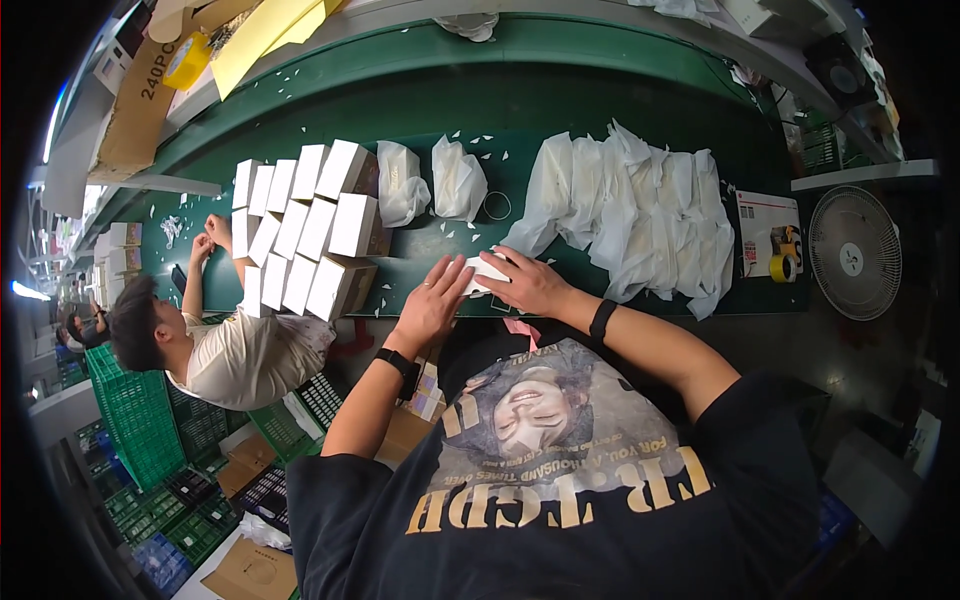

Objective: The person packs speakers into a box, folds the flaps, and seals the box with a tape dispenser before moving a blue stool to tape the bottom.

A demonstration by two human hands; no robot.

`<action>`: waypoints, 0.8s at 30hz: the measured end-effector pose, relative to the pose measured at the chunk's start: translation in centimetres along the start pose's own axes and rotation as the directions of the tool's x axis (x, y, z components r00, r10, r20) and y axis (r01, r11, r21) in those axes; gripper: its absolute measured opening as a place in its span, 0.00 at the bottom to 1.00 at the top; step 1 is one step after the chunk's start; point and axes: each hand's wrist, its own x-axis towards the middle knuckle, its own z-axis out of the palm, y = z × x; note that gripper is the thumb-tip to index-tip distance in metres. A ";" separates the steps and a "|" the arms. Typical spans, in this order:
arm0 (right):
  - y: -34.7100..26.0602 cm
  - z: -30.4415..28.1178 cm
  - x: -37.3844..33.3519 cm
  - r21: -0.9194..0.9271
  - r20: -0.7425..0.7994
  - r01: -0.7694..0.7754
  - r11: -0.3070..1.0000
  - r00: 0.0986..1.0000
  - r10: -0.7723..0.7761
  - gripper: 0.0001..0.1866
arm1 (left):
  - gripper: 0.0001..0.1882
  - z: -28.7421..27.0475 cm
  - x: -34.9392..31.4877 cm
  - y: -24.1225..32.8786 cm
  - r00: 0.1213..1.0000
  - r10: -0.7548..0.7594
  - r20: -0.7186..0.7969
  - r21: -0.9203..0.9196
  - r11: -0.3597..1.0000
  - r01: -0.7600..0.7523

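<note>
White small flat carton (487, 272) sits on the green work surface (600, 110) at its near edge, pinched in the right hand (530, 283), fingers curled over its top. Left hand (433, 300) lies flat and released, palm down, fingertips touching the carton's left end. Both wrists wear black bands.

Left of the hands: stack of white rectangular cardboard boxes (305, 230), closed, tilted in rows; contents not visible. Beyond them two white crumpled plastic bags (430, 182), stuffed, what's inside can't be told. A thin ring-shaped band (496, 206) lies just beside the bags. Right of the hands: a heap of white flat plastic bags (640, 210), overlapping, probably empty. Further right, a yellow tape roll (781, 267) on a printed sheet, then a white round fan (853, 252).

Another person's hand (216, 232) touches the box stack's far-left side. Green plastic crates (135, 410) stand below, contents hidden.
</note>
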 end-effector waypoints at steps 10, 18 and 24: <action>-0.1 0.0 -0.2 -0.018 -0.007 0.014 1.000 1.000 -0.014 0.25 | 0.31 0.1 -0.2 0.5 0.999 -0.003 0.034 0.064 0.998 0.000; 0.3 0.6 -0.9 -0.188 0.048 0.087 0.978 0.996 -0.079 0.26 | 0.32 2.1 -1.1 0.8 0.999 -0.041 0.000 0.265 0.963 0.039; 1.0 0.0 -0.6 -0.132 0.081 0.068 0.989 0.995 -0.058 0.26 | 0.32 2.8 -0.5 1.9 0.990 -0.134 -0.044 0.180 0.974 0.140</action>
